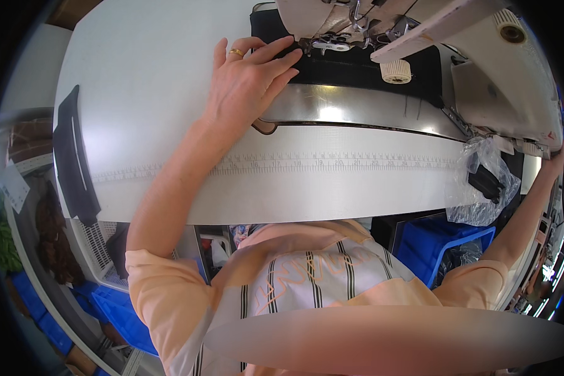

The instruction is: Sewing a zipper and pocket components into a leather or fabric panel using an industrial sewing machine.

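- Left hand: fingers spread flat, nothing grasped, pressing the black fabric piece lying on the shiny metal bed under the cream sewing machine, just beside its presser foot.
- Right hand: reaches the machine's far right end; grip cannot be told.
- One black cloth strip lies on the white table; one clear plastic bag sits at right.

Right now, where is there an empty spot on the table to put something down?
The white table is bare between the black strip at its left edge and the left hand. It is crowded by the sewing machine, black fabric and plastic bag.
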`<state>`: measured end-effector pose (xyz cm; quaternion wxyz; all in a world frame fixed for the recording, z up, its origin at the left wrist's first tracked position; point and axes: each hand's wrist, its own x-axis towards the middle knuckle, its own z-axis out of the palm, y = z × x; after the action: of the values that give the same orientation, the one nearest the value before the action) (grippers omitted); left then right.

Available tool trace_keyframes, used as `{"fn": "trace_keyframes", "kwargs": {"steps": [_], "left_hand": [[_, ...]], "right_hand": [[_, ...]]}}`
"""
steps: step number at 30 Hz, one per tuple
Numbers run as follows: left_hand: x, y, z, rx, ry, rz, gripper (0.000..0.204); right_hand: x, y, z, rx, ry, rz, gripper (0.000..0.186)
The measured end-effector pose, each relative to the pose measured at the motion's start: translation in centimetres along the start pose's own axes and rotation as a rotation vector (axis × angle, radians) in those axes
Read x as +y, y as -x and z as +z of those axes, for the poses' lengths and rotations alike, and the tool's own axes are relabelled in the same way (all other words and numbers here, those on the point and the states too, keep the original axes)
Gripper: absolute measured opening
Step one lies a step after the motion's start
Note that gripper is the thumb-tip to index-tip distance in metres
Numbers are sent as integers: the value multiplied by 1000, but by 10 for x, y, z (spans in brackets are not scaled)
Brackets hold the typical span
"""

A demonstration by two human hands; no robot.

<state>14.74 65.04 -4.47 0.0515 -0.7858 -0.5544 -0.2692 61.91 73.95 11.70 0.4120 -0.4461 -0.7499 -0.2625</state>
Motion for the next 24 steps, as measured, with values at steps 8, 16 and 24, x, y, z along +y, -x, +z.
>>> {"fn": "trace_keyframes", "kwargs": {"steps": [8,16,24], "left_hand": [[2,2,0,15,-68,49,23],[0,6,-5,-46,40,87,25],[3,6,-9,-61,82,83,27]], "right_hand": [[-73,21,-18,18,-145,65,23],[-227,67,148,-843,-700,-12,40],[-230,74,168,-765,-630,-225,36]]}}
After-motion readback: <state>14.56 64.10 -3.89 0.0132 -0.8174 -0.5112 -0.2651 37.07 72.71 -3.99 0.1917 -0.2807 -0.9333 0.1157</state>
